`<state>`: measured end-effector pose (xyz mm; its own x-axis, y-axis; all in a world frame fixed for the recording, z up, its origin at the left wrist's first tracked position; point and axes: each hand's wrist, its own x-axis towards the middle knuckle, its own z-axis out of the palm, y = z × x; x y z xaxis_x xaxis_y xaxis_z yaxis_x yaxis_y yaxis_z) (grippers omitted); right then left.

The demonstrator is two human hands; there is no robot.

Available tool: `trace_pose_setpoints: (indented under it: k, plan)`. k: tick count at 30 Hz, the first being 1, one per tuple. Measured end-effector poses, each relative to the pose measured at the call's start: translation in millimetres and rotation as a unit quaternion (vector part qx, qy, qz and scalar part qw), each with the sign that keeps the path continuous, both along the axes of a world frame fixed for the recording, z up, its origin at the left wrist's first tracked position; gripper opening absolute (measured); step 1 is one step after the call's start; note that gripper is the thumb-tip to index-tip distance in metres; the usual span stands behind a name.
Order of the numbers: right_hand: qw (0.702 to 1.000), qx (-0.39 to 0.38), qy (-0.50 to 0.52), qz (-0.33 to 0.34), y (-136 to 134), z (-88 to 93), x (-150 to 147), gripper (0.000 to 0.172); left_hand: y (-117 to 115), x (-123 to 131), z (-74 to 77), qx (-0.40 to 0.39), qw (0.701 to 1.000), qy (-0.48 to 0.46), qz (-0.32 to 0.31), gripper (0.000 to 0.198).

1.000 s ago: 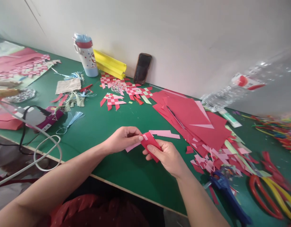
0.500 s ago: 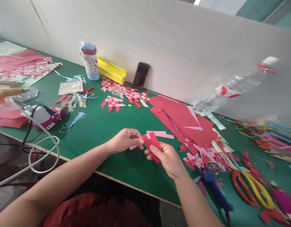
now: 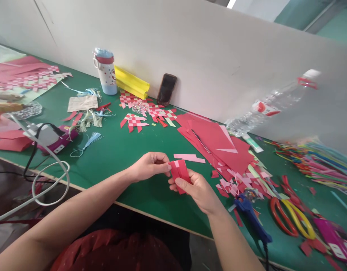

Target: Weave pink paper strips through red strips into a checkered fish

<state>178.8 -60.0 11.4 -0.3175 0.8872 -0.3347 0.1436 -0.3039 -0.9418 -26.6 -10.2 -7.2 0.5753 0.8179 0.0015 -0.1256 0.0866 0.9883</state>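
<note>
Red paper strips (image 3: 183, 172) lie side by side in my hands, with a small piece of pink strip showing across their upper end. My right hand (image 3: 197, 186) grips their lower part, thumb on top and fingers beneath. At the upper left edge, my left hand (image 3: 153, 165) pinches the paper between thumb and fingertips; whatever lies under those fingertips is hidden. Just beyond, pink paper strips (image 3: 189, 158) rest on the green table (image 3: 119, 146).
Red sheets (image 3: 210, 141) with a pen (image 3: 201, 141), paper scraps, a blue glue gun (image 3: 254, 218) and scissors (image 3: 283, 217) lie to the right. A plastic bottle (image 3: 266, 108) leans on the wall. Woven paper pieces, a phone (image 3: 167, 89), a drinking bottle (image 3: 105, 73) and tassels lie further back.
The pink strip end that stuck out below my left fingers no longer shows. The red strips have turned slightly more upright. The camera view has shifted a little.
</note>
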Motion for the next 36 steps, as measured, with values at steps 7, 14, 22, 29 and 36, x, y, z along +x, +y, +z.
trace_pose_setpoints:
  k: [7,14,22,29,36]
  plan:
    - [0.999,0.026,-0.035,0.001,0,3.4,-8,0.041,-1,-2,-0.7,0.021,0.999,0.009,-0.033,0.038]
    - [0.941,0.216,-0.259,-0.033,-3,1.0,-5,0.035,3,-2,-3.8,0.108,0.989,0.099,0.030,0.023]
    - [0.675,0.522,-0.521,0.034,-11,-21.2,10,0.030,-27,-10,1.4,0.427,0.842,0.299,0.138,0.030]
    - [0.623,0.510,-0.577,0.135,-32,-24.2,6,0.037,-81,-21,-19.6,0.501,0.801,0.322,0.062,0.024]
    - [0.690,0.440,-0.548,0.174,-40,-11.8,39,0.055,-86,-27,-27.5,0.504,0.794,0.338,0.035,0.029]
